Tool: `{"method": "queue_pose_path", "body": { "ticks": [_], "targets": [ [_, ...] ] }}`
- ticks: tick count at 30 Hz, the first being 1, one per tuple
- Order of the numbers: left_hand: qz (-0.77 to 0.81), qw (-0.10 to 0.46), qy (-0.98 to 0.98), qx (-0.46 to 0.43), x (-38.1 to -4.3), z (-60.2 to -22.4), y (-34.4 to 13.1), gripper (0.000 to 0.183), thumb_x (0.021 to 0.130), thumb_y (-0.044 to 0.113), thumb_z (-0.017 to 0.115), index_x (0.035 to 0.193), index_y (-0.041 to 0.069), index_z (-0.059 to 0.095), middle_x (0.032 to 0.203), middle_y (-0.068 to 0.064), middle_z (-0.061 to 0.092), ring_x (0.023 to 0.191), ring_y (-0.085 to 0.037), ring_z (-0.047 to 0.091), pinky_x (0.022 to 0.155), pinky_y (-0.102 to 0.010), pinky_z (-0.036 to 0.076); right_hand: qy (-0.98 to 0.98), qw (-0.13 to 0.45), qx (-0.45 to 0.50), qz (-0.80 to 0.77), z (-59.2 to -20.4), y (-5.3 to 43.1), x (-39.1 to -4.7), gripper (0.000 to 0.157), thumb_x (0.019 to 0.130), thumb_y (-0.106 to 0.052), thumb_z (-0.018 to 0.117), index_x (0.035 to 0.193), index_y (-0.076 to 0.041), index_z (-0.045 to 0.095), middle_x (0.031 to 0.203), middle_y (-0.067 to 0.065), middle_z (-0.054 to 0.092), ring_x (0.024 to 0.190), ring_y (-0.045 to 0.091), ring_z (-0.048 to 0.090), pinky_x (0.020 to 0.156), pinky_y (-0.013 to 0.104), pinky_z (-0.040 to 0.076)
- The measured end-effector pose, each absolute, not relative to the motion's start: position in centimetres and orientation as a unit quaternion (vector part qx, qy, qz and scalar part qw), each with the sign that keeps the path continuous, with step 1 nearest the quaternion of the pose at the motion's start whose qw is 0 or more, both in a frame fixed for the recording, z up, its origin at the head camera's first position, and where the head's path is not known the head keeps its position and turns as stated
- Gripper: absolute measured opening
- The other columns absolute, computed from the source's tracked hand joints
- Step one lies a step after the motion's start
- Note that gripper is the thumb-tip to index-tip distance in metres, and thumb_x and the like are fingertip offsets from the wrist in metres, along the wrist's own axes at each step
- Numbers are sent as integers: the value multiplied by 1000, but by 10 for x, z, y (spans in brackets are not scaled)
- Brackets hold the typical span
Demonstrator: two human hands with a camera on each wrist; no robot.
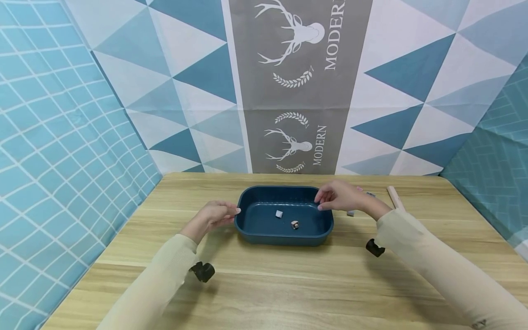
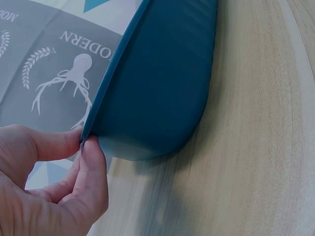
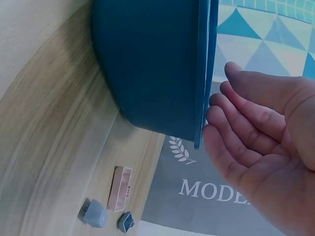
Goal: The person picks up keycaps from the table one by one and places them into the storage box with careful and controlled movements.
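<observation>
A dark blue rectangular basin (image 1: 284, 239) stands on the wooden table. My left hand (image 1: 215, 214) pinches its left rim between thumb and fingers, plain in the left wrist view. Over the basin's right end hovers my right hand (image 1: 336, 196). Its fingers (image 3: 234, 132) are loosely bent, the thumb is apart from them, and nothing shows between them. Inside the basin lie a small whitish block (image 1: 279, 214) and a small pinkish-brown piece (image 1: 294, 224) with dark marks.
Right of the basin lie a long pink bar (image 1: 396, 198) and several small pieces, partly behind the right arm. The right wrist view shows a hollow pink piece (image 3: 119, 189), a grey-blue cap-like piece (image 3: 95, 214) and a darker blue one (image 3: 126, 222). A patterned wall (image 1: 198, 82) closes the back.
</observation>
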State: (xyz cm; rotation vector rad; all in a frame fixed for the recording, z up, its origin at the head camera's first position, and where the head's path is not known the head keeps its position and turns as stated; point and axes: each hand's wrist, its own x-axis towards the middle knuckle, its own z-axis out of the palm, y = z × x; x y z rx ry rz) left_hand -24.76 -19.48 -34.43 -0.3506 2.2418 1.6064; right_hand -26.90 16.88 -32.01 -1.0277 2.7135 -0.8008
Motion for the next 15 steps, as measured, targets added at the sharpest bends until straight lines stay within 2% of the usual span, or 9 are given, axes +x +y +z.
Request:
{"method": "queue_pose_path", "body": {
  "ticks": [10,15],
  "targets": [
    [572,181,790,-124,-247,-345,-195,35,94,12,61,125,-3,55,107,-7,61,85,-9,60,86,-23,57,900,44,-313,-300,-323,181,-265,18,87,-11,70,102,-1,69,90,5,70,81,12,63,75,23,57],
    [571,181,791,-126,-248,-344,-195,35,94,13,61,125,-3,55,106,-7,61,84,-8,60,83,-21,57,898,37,-312,-307,-321,188,-261,18,88,-11,69,103,-1,69,93,6,71,84,14,65,76,25,58]
  ]
}}
